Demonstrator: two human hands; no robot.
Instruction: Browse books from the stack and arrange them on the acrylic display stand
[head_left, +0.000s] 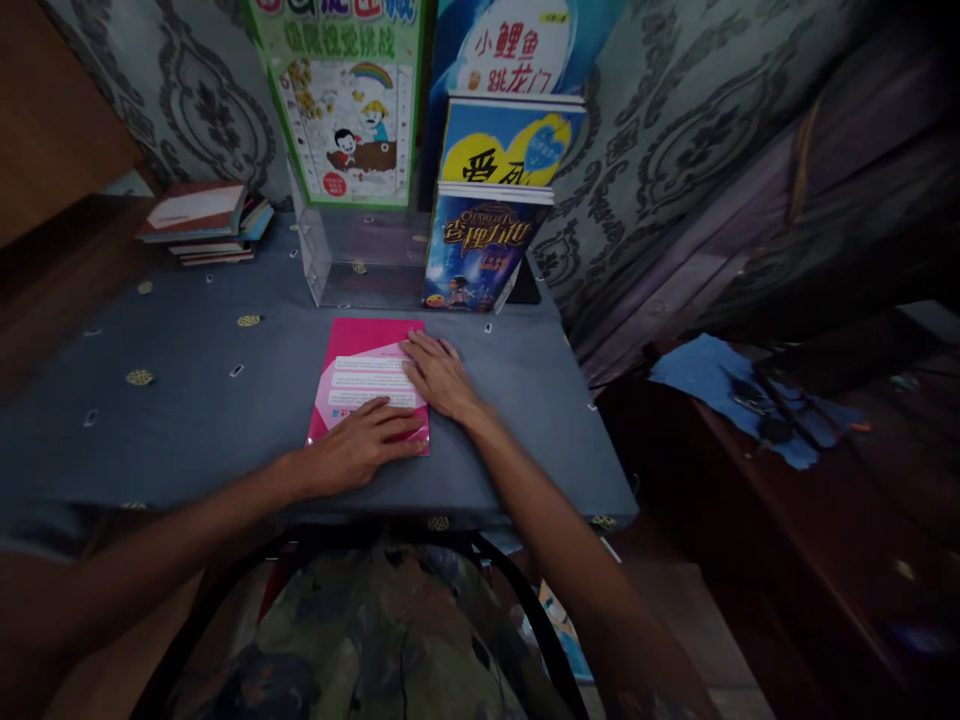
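A pink book (pixel 367 336) with white text boxes on its cover lies closed on the table before me. Its printing appears upside down from where I look. My left hand (pixel 360 442) rests flat across the lower part of the cover, fingers stretched toward the right edge. Against the upper right edge lies my right hand (pixel 439 372), its fingers extended onto the cover and its palm partly on the tablecloth. Neither hand grips the book.
Behind the book stands a clear acrylic rack (pixel 367 285) holding a green-bordered picture book (pixel 341 120) and a blue book (pixel 476 250) before other upright books. A stack of books (pixel 202 225) lies at the back left. A blue cloth (pixel 712 385) lies on dark furniture at right.
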